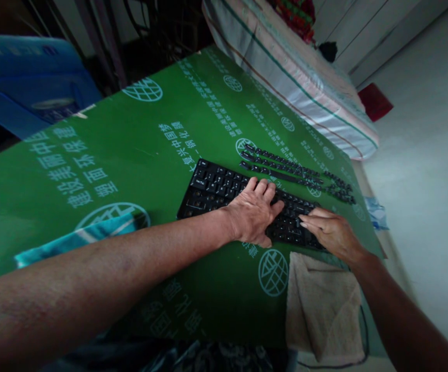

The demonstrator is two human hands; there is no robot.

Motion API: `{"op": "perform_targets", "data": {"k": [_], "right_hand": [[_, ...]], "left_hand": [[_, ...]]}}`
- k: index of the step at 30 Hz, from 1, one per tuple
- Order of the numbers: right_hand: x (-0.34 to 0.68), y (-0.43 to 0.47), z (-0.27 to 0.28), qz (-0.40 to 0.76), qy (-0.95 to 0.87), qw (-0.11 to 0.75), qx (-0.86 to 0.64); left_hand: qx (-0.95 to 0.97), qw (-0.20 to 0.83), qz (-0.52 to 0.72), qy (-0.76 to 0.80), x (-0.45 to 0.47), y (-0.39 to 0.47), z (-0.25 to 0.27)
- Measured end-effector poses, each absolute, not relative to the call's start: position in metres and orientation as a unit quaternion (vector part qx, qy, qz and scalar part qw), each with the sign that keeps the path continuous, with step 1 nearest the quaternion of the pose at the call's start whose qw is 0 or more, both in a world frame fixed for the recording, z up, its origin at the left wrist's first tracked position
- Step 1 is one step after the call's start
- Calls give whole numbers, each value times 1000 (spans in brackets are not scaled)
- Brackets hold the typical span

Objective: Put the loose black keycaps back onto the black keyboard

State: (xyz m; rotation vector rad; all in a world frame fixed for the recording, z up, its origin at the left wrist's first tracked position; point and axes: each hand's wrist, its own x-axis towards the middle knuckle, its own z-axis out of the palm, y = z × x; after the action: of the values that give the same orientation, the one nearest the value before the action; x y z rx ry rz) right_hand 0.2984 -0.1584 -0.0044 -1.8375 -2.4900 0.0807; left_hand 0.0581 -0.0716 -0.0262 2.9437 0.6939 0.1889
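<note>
One black plastic keyboard [216, 182], oblong and boxy-keyed, lies at mid-table, bare sockets showing at its near left. The left hand [255, 209] rests across its middle, fingers slightly apart, thumb spread; the right hand [330, 230] has thumb and finger together at the right keys, though I can't tell whether they grip one. Beyond, loose keys [281, 164] lie in rows, too small to count. Two cloths flank it on the glossy green table [150, 150]: rumpled beige [322, 310] near right, striped teal [78, 237] left.
</note>
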Motion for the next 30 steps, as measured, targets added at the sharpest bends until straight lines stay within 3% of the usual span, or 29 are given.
{"op": "perform_targets", "data": {"k": [14,30], "right_hand": [[277,-177,-11,-199,-806,-111,-546],[266,-190,-14,-112,-739,-212,-630]], "left_hand": [[971,64,67,221,56,-71,-23],[969,72,59,229,56,-70,-23]]}}
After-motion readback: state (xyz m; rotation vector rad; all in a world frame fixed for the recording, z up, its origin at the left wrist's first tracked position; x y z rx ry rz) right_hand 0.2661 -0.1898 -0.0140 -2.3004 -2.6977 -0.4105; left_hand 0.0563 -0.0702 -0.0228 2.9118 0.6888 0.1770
